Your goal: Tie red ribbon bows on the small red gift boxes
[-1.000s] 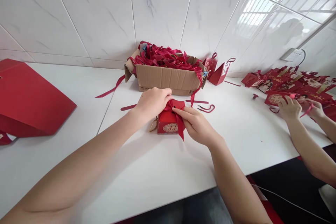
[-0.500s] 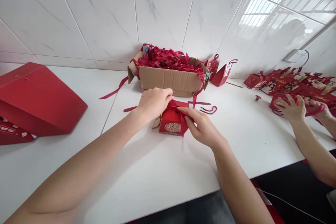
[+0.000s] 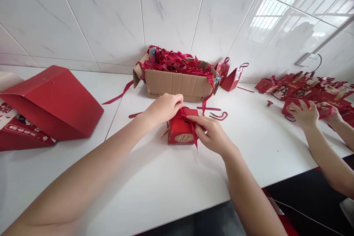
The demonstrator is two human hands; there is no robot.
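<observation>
A small red gift box with a gold round emblem stands on the white table in front of me. A red ribbon lies across its top, and one loose end hangs down its right side. My left hand is closed in a pinch on the ribbon at the box's back left. My right hand is at the right of the box, its index finger stretched over the top and its fingers closed on the ribbon. A bit of brown cord sticks out at the box's left side.
Behind stands a cardboard box heaped with red ribbons. Two small red boxes lean near the wall to its right. Large red boxes sit at left. At right another person's hands handle a red box among several more.
The gift box has turned slightly and its ribbon end hangs further right. Both my hands keep their hold with small shifts. The red boxes at left show further into view.
</observation>
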